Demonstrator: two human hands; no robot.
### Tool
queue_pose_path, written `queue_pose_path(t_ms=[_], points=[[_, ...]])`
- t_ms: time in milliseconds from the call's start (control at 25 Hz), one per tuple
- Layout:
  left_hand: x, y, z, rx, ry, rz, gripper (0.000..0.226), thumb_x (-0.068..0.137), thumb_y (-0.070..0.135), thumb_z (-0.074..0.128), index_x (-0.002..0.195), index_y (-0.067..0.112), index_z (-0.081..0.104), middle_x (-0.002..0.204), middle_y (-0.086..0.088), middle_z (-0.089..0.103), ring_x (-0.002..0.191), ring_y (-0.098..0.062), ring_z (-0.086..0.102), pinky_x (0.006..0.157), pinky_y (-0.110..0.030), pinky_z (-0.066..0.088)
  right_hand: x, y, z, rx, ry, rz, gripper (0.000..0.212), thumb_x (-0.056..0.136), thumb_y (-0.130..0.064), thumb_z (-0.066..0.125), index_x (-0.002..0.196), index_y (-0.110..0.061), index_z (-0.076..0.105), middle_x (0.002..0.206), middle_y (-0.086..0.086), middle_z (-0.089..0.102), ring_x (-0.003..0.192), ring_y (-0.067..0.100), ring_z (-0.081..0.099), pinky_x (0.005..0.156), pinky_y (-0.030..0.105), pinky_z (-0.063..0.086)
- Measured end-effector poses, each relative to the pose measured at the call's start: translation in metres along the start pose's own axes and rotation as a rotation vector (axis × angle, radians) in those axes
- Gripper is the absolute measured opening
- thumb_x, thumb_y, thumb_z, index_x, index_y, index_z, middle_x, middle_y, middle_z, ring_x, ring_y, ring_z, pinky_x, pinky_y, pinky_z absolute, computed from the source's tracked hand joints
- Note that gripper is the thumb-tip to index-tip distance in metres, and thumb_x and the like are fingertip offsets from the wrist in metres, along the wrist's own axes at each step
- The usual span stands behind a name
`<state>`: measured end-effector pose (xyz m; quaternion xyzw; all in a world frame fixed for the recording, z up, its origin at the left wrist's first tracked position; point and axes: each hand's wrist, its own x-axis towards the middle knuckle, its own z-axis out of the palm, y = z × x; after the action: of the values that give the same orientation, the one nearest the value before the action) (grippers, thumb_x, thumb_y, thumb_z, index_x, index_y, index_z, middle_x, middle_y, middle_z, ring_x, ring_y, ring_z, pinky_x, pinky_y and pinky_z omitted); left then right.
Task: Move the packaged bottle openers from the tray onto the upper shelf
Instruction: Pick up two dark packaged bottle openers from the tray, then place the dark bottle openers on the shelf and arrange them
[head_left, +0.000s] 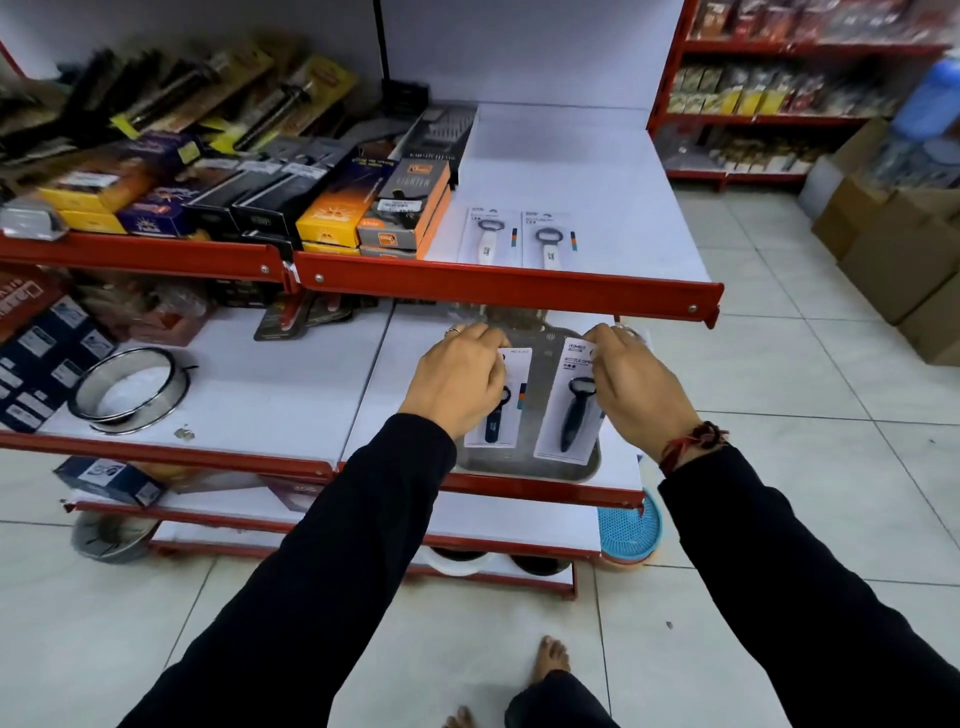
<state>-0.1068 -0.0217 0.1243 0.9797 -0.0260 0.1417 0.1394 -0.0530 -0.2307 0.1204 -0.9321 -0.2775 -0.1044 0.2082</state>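
Two carded bottle openers with white handles lie side by side on the upper shelf, near its red front edge. On the lower shelf stands a metal tray. Above it my left hand grips the top of a carded opener with a dark handle. My right hand grips the top of a second dark-handled carded opener. Both cards hang over the tray, partly hidden by my fingers.
Boxed lighters and kitchen tools fill the left of the upper shelf. A round metal sieve and dark boxes sit left on the lower shelf. Cardboard cartons stand on the floor at right. The red shelf lip overhangs the tray.
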Motion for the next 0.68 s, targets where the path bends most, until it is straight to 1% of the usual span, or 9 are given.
queue_pose_path(t_ms=[80,120,280,400,440,480,560,640,680], points=[[0.005,0.012,-0.024,-0.023,0.038,0.022,0.026,0.098,0.017,0.043,0.116,0.014,0.062,0.113,-0.003,0.065,0.107,-0.023,0.057,0.086,-0.036,0.051,0.0,-0.002,-0.024,0.013,0.08,-0.014,0.023,0.097,-0.01,0.035,0.116,-0.009,0.048,0.115,0.011,0.059,0.102,0.032,0.055,0.078,0.043,0.051],[0.01,0.019,-0.035,-0.04,0.053,0.034,0.026,0.097,0.018,0.044,0.116,0.014,0.062,0.113,-0.003,0.066,0.107,-0.023,0.058,0.087,-0.037,0.052,0.002,-0.003,-0.037,0.02,0.119,-0.019,0.023,0.097,-0.011,0.035,0.115,-0.009,0.048,0.114,0.01,0.059,0.1,0.031,0.055,0.077,0.042,0.05],[0.041,0.046,-0.08,-0.059,0.136,0.111,0.029,0.097,0.018,0.044,0.119,0.013,0.062,0.115,-0.003,0.067,0.11,-0.022,0.059,0.087,-0.034,0.051,0.022,-0.004,-0.091,0.024,0.249,-0.031,0.019,0.095,-0.014,0.033,0.107,-0.011,0.048,0.098,0.006,0.055,0.085,0.025,0.047,0.069,0.035,0.037],[0.077,0.065,-0.107,-0.041,0.223,0.155,0.031,0.097,0.017,0.043,0.12,0.014,0.062,0.115,-0.002,0.067,0.111,-0.022,0.059,0.086,-0.032,0.046,0.048,0.002,-0.129,0.027,0.335,-0.044,0.008,0.097,-0.014,0.033,0.092,-0.018,0.038,0.088,0.002,0.047,0.077,0.022,0.041,0.066,0.033,0.029],[0.091,0.07,-0.114,-0.032,0.252,0.166,0.031,0.097,0.016,0.043,0.12,0.014,0.063,0.114,-0.003,0.067,0.111,-0.022,0.059,0.085,-0.031,0.045,0.059,0.007,-0.14,0.013,0.364,-0.045,0.01,0.098,-0.014,0.033,0.09,-0.02,0.035,0.086,0.003,0.046,0.076,0.022,0.041,0.066,0.032,0.028],[0.106,0.075,-0.12,-0.038,0.276,0.173,0.031,0.096,0.015,0.043,0.119,0.014,0.063,0.114,-0.003,0.068,0.11,-0.023,0.059,0.085,-0.032,0.045,0.072,0.013,-0.149,0.002,0.386,-0.045,0.011,0.098,-0.013,0.034,0.089,-0.019,0.034,0.085,0.004,0.045,0.076,0.024,0.042,0.066,0.032,0.027],[0.141,0.083,-0.127,-0.077,0.31,0.177,0.032,0.096,0.014,0.042,0.119,0.011,0.063,0.114,-0.006,0.069,0.111,-0.026,0.06,0.087,-0.035,0.047,0.101,0.027,-0.164,-0.014,0.41,-0.04,0.01,0.098,-0.009,0.034,0.091,-0.011,0.041,0.087,0.006,0.047,0.078,0.026,0.044,0.068,0.032,0.028],[0.175,0.088,-0.128,-0.094,0.309,0.169,0.035,0.095,0.013,0.042,0.122,0.01,0.064,0.118,-0.009,0.069,0.114,-0.028,0.06,0.091,-0.038,0.051,0.13,0.044,-0.166,-0.047,0.369,-0.008,0.016,0.097,-0.007,0.035,0.101,0.0,0.05,0.091,0.007,0.05,0.083,0.024,0.046,0.07,0.033,0.03],[0.192,0.092,-0.125,-0.093,0.287,0.165,0.037,0.095,0.012,0.041,0.124,0.009,0.063,0.12,-0.01,0.069,0.115,-0.03,0.06,0.094,-0.04,0.052,0.143,0.052,-0.165,-0.059,0.34,0.007,0.019,0.097,-0.006,0.035,0.104,0.002,0.051,0.094,0.009,0.052,0.084,0.025,0.048,0.071,0.034,0.033]])
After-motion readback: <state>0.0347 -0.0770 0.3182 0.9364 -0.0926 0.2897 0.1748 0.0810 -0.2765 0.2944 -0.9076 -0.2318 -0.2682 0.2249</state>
